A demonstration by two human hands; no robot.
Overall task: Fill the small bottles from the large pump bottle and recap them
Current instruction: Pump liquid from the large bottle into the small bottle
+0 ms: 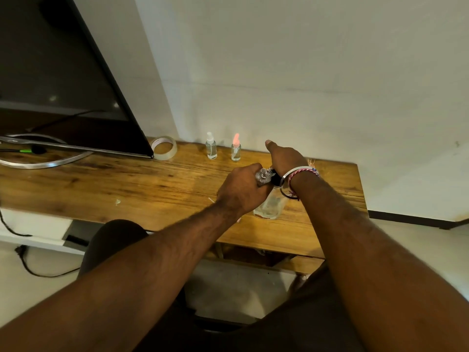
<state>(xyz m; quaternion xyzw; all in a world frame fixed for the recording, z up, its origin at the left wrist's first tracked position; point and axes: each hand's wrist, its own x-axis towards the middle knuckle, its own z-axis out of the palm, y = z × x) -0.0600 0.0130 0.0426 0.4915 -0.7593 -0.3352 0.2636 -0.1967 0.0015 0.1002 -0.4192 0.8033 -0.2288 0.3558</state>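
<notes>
The left hand (242, 190) grips crinkled clear wrap at the black pump head of the large pump bottle (270, 205), which stands on the wooden surface (142, 189). The right hand (285, 158) curls over the pump top, thumb raised. Farther back, near the wall, stand two capped small bottles, the white-capped bottle (211, 146) and the pink-capped bottle (235, 148), with a tape roll (164, 147) to their left.

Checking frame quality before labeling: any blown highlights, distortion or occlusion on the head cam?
Head view: wide-angle bend slants the monitor and wall; the pink-capped small bottle has its cap blown out and glowing; warm light on the wooden desk; the hands hide most of the large pump bottle.
</notes>
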